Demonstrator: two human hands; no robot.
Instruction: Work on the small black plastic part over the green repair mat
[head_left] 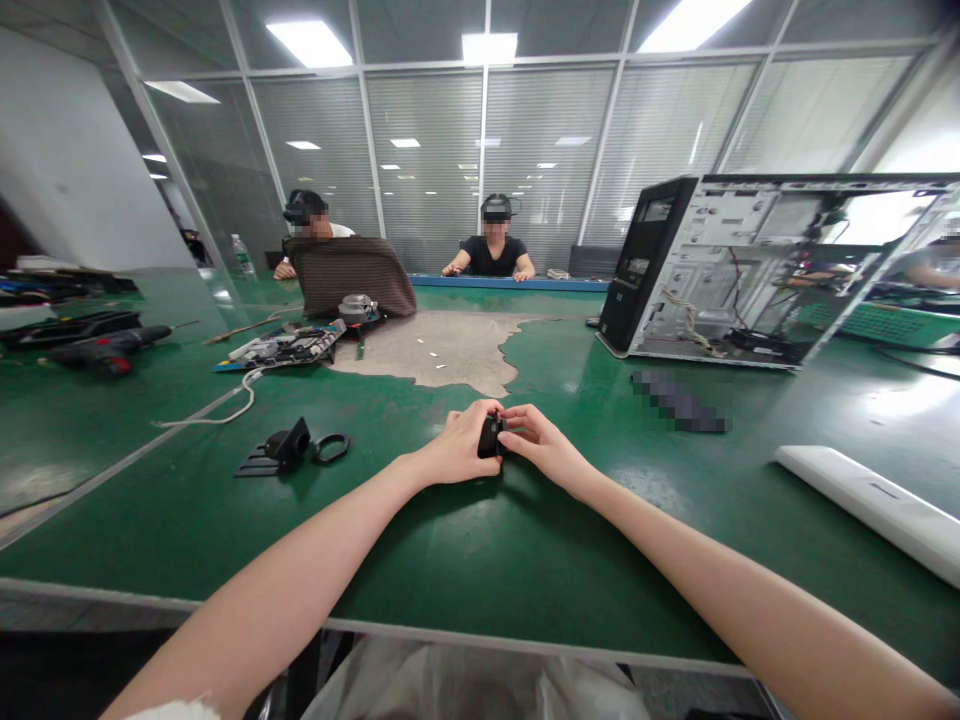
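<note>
Just above the green table point(450, 540), my left hand point(459, 448) wraps its fingers round a small black plastic part point(490, 437). From the other side my right hand point(546, 448) pinches the same part with thumb and fingers. Its exact kind is mostly hidden by the fingers. To the left lie a black bracket-like piece point(279, 450) with a slotted base and a black ring point(331, 448), both apart from my hands.
An open computer case point(652, 270) stands at right, with a white bar-shaped object point(870, 505) nearer me. At left are a circuit board point(289, 345), a white cable point(247, 400) and a power drill point(112, 350). People sit across the table behind a brown chair back point(352, 275).
</note>
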